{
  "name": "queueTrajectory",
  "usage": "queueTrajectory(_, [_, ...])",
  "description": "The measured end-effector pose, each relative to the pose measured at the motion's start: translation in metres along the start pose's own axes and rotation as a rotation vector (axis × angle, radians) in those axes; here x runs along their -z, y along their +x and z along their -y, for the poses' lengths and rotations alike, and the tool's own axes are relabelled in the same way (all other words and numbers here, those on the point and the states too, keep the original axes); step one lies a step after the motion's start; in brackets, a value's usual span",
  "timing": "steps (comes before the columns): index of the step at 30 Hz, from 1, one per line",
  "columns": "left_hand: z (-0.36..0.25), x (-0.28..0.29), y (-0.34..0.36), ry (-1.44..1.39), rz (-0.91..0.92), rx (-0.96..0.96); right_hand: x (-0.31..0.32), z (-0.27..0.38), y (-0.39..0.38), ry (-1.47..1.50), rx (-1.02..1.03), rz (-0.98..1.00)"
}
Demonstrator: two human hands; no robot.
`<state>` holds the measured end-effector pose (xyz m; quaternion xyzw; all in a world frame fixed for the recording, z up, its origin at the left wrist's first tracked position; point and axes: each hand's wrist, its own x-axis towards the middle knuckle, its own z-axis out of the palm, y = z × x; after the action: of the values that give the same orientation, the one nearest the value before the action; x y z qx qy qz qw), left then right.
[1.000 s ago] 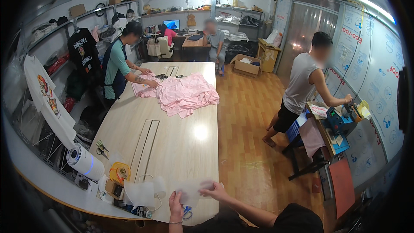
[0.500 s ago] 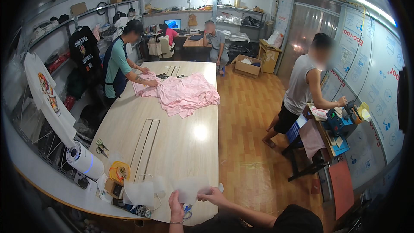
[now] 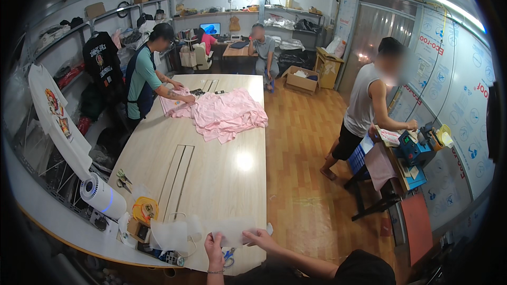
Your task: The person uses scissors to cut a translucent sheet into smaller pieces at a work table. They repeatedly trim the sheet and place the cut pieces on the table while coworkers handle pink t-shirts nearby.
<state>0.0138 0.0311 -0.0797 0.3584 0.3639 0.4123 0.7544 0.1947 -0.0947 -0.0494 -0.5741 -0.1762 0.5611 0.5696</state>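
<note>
Over the table's near edge, my left hand (image 3: 214, 249) and my right hand (image 3: 260, 239) hold a translucent white sheet (image 3: 231, 230) between them, thumbs on its near side. What it is made of I cannot tell. Just below it on the table, beside my left hand, lie blue-handled scissors (image 3: 228, 256). More whitish translucent sheets (image 3: 170, 236) rest to the left of my left hand, with a pale cord looping by them.
The long wooden table (image 3: 227, 179) bears pink garments (image 3: 229, 113) at its far end, where a co-worker handles one. A white cylindrical device (image 3: 100, 195), dark scissors (image 3: 123, 179) and an orange container (image 3: 145, 210) line the left side. Another person works at a blue press machine (image 3: 414, 150) on the right.
My hands keep hold of the sheet, which now sits slightly lower and flatter. The person at the press has lowered an arm, and the seated person's hand has left their head.
</note>
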Motion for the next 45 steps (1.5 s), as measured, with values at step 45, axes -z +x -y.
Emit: queueTrajectory(45, [-0.008, -0.026, -0.001, 0.061, -0.008, 0.061, -0.028, 0.007, 0.013, 0.053, 0.061, -0.008])
